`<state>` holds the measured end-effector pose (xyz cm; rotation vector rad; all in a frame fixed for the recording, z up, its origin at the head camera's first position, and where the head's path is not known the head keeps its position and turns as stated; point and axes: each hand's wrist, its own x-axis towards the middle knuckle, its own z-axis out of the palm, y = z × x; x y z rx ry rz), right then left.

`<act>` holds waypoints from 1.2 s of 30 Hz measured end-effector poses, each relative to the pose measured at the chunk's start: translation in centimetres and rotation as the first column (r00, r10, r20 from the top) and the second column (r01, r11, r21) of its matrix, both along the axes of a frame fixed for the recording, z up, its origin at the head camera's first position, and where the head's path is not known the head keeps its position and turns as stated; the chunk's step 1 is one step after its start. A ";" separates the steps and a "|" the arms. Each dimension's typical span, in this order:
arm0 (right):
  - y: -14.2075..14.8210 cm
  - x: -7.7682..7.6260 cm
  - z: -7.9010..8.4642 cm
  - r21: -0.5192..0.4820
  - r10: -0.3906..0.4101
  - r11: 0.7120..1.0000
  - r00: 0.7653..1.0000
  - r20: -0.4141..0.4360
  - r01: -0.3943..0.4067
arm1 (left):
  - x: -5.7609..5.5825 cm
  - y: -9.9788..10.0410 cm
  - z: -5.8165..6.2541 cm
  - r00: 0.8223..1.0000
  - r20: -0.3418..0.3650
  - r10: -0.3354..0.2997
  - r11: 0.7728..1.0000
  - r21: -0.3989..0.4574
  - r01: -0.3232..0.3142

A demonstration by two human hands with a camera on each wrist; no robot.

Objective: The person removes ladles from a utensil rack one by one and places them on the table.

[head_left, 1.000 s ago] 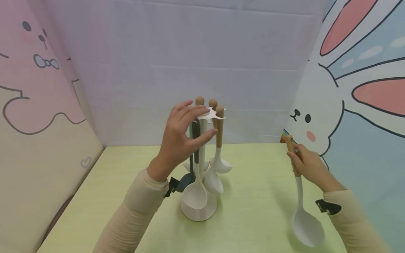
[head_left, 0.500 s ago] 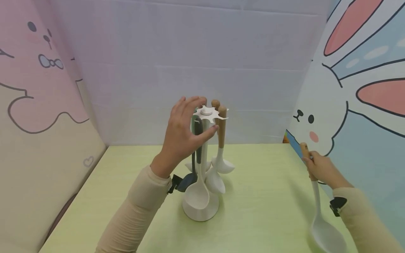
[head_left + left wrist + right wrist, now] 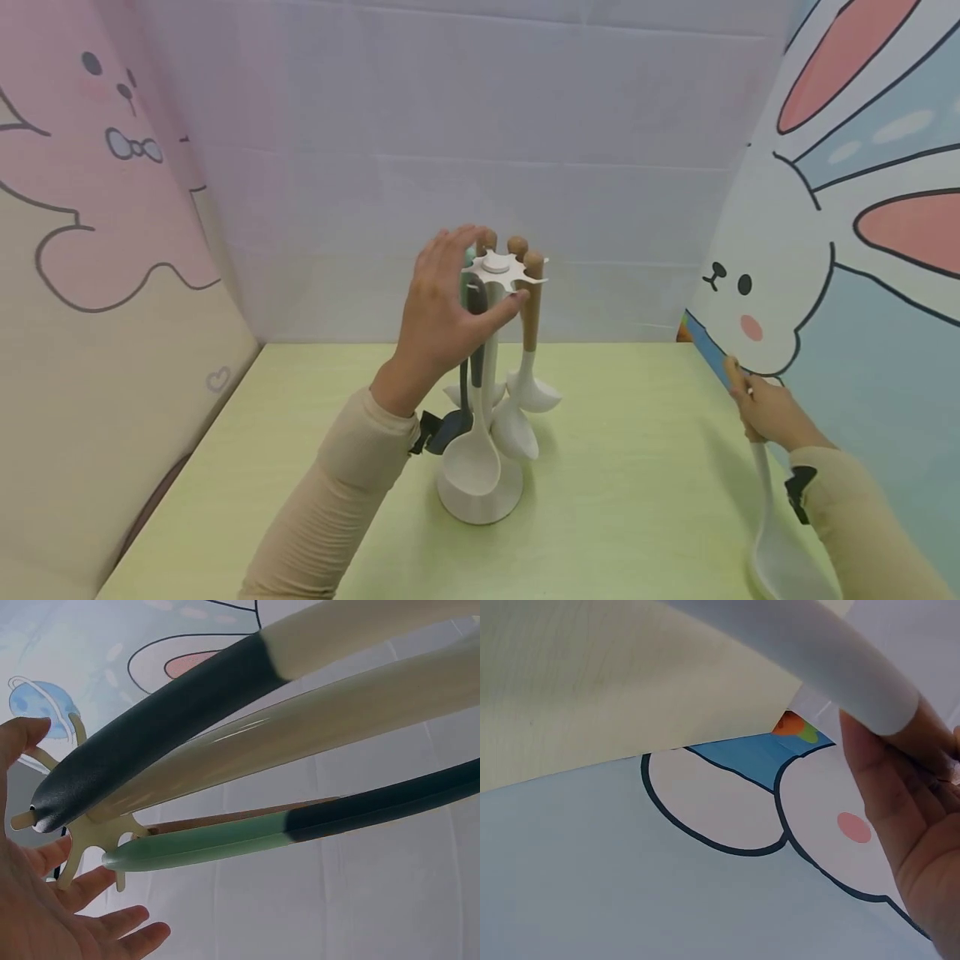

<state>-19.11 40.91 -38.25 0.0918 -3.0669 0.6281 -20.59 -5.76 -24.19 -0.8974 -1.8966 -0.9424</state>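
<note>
A white utensil rack (image 3: 480, 502) stands upright on the table, with kitchen utensils hanging from its notched top (image 3: 497, 265). My left hand (image 3: 441, 312) is at this top, its spread fingers and thumb around the rim; the left wrist view shows the fingers (image 3: 124, 924) extended beside the prongs. Nearest to it hangs a white ladle (image 3: 471, 467) with a dark handle (image 3: 161, 731); a green-and-dark handle (image 3: 202, 847) hangs beside it. At the far right my right hand (image 3: 780, 410) grips the wooden handle of a white ladle (image 3: 787, 562), bowl downward and partly hidden by the forearm.
A dark utensil (image 3: 452, 427) and wooden-handled white ladles (image 3: 532, 392) hang on the rack's left and right. The pale green table (image 3: 615, 467) meets a plain back wall (image 3: 600, 208). A rabbit-print side wall (image 3: 900, 333) stands close to my right hand.
My right hand has moved right with the ladle, whose bowl is now partly past the bottom edge. The left hand's fingers have drawn back from the rack's top knob. The view shifted slightly left.
</note>
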 end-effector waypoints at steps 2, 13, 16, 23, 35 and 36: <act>0.1 -0.1 -0.2 -0.011 -0.008 1.000 1.000 0.010 0.008 | 0.0 0.2 0.0 1.000 0.014 0.002 1.000 0.011 -0.002; 0.2 -1.7 -1.5 -0.136 -0.021 0.990 0.992 0.124 0.038 | 0.3 0.7 0.4 0.992 0.126 0.008 0.997 0.075 -0.017; 0.2 -2.2 -1.9 -0.132 -0.026 0.990 0.992 0.125 0.043 | 0.4 0.7 0.4 0.986 0.165 0.013 0.997 0.078 -0.026; 0.2 -3.2 -3.2 -0.086 -0.007 0.996 0.996 0.089 0.015 | 0.5 0.6 0.3 0.977 0.215 -0.010 0.995 0.097 -0.011; 0.4 -4.8 -6.4 -0.075 -0.048 0.996 0.991 0.126 0.057 | 0.4 0.6 0.0 0.975 0.219 -0.022 0.993 0.117 -0.004; 0.3 -5.0 -6.6 -0.069 -0.059 0.995 0.989 0.138 0.069 | 0.4 0.6 -0.1 0.975 0.223 -0.021 0.993 0.117 -0.006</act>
